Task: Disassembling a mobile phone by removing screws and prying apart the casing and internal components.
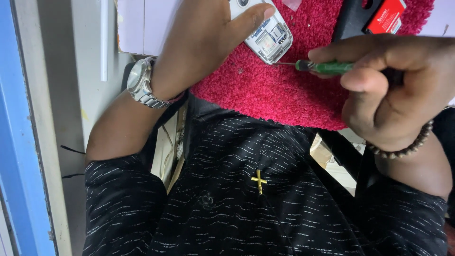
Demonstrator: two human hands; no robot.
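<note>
My left hand (208,38) holds a small white phone (269,39) with its back cover off, pressing it down on a red fuzzy mat (284,90). A silver watch (140,83) sits on that wrist. My right hand (393,90) grips a green-handled screwdriver (327,67). Its thin metal tip touches the lower edge of the phone. A brown bead bracelet (407,147) circles my right wrist.
A black object (353,19) and a red flat pack (386,16) lie at the mat's far right. A pale lilac surface (142,23) lies left of the mat. A grey and blue frame (23,142) runs down the left. My black patterned shirt with a gold cross (259,181) fills the bottom.
</note>
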